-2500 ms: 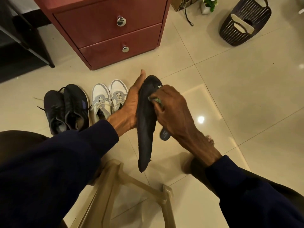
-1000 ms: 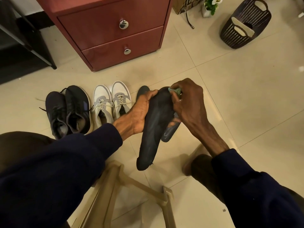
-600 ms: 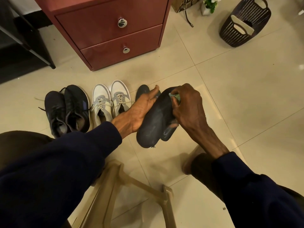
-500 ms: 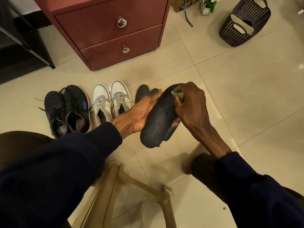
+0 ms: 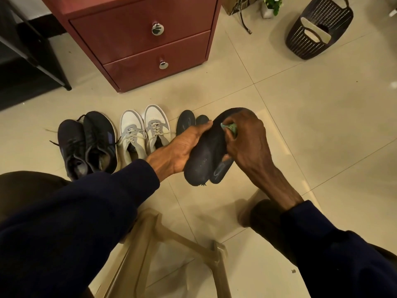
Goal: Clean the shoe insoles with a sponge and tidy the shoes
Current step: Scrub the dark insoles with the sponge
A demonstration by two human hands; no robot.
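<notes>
At the middle of the view, over the tiled floor (image 5: pixel 311 130), the left hand (image 5: pixel 182 151) holds a dark insole (image 5: pixel 203 157) from its nine o'clock side, grip curled round the edge with the thumb along the upper rim. The right hand (image 5: pixel 247 147) sits at the insole's three o'clock, its grip pinching a greenish sponge (image 5: pixel 230 127) against the toe end, near one o'clock on the insole. The heel end points toward six o'clock. A second insole (image 5: pixel 221 172) shows from behind at five o'clock. Two more insoles (image 5: pixel 185 123) lie on the floor at eleven o'clock, just beside the white-and-grey shoes (image 5: pixel 144 132). The black shoes (image 5: pixel 88 145) stand at nine o'clock of those. A red drawer cabinet (image 5: pixel 139 39) stands at twelve o'clock.
</notes>
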